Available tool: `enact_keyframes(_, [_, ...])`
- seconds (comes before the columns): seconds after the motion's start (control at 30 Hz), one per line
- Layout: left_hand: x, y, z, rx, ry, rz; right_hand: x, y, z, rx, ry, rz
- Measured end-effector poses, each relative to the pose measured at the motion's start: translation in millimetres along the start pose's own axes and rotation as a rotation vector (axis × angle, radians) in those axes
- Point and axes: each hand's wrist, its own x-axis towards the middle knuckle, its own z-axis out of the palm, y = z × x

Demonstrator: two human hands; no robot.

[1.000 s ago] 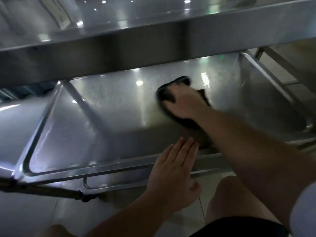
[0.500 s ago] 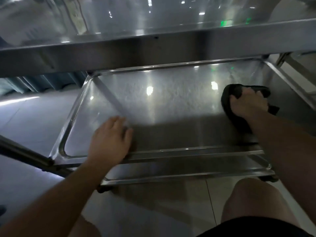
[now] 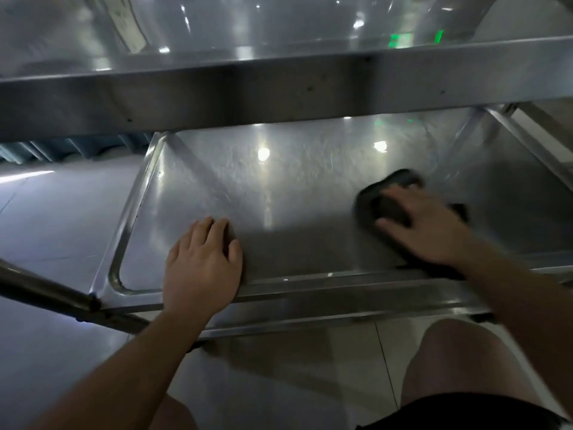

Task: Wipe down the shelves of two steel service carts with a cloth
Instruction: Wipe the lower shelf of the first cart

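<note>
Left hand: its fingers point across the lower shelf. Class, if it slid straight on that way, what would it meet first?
Bare steel at first: the left hand points up the lower shelf, away from the cloth. The first stop is probably the shelf's far rim, though the upper shelf hides it.

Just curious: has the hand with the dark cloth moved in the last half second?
Yes. The right hand with the cloth slid left, away from the shelf's right rim.
</note>
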Motion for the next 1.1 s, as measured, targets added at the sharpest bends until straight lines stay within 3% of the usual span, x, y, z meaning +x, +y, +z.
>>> enact_keyframes(0.13, [-0.5,8.0,2.2,-0.001,-0.008,0.034,46.8,62.2,-24.0,-0.059,0.088,0.519])
enact_keyframes(0.23, [0.8,9.2,6.2,-0.014,0.021,0.037,97.0,30.6,-12.3,-0.063,0.127,0.636])
enact_keyframes(0.33, [2.1,3.1,9.2,-0.026,0.023,0.022,135.8,-51.0,11.2,-0.071,0.082,0.457])
enact_keyframes(0.5, [1.4,2.6,6.8,-0.048,0.014,0.002,123.1,-185.2,56.5,-0.085,-0.038,-0.161])
enact_keyframes(0.57, [-0.2,2.9,4.2,-0.08,0.006,-0.001,100.2,-186.5,60.6,-0.071,-0.095,-0.329])
enact_keyframes(0.63, [-2.5,1.8,2.2,-0.082,-0.006,0.011,73.4,-154.8,51.3,-0.064,-0.12,-0.377])
enact_keyframes(0.73, [-2.2,0.1,0.9,-0.051,-0.021,0.032,40.9,-68.6,25.4,-0.062,-0.042,-0.207])
enact_keyframes(0.9, [-4.1,6.6,1.5,-0.052,-0.041,0.035,16.0,49.6,-18.4,-0.085,0.125,0.425])
enact_keyframes(1.1, [0.4,10.3,-0.5,-0.034,-0.069,0.032,25.9,61.8,-13.2,-0.111,0.061,0.491])
